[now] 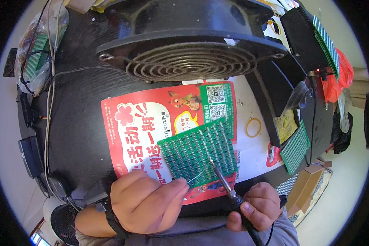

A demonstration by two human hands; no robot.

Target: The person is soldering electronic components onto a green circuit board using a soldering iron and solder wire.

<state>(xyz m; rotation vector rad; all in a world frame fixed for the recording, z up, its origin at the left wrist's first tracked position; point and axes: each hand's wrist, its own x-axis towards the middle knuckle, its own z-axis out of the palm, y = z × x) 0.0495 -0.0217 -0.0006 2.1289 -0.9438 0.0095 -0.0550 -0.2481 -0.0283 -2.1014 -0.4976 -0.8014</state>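
Note:
A green circuit board panel (194, 141) with rows of tiny parts lies tilted on a red and white printed flyer (121, 119). My left hand (149, 201) is closed at the panel's lower left, pinching a thin, silvery solder wire (194, 178) whose free end reaches over the board. Gripped in my right hand (260, 205) is a soldering iron (233, 197) with a black handle and metal shaft. Its tip points up and left over the middle of the panel; whether it touches cannot be told.
A big black fan (190, 61) with a round wire guard stands just beyond the flyer. To the right are a soldering iron stand with a yellow sponge (286, 125), a yellow ring (253, 127), another green panel (295, 148) and a cardboard box (305, 186). Cables (49, 102) run down the left side.

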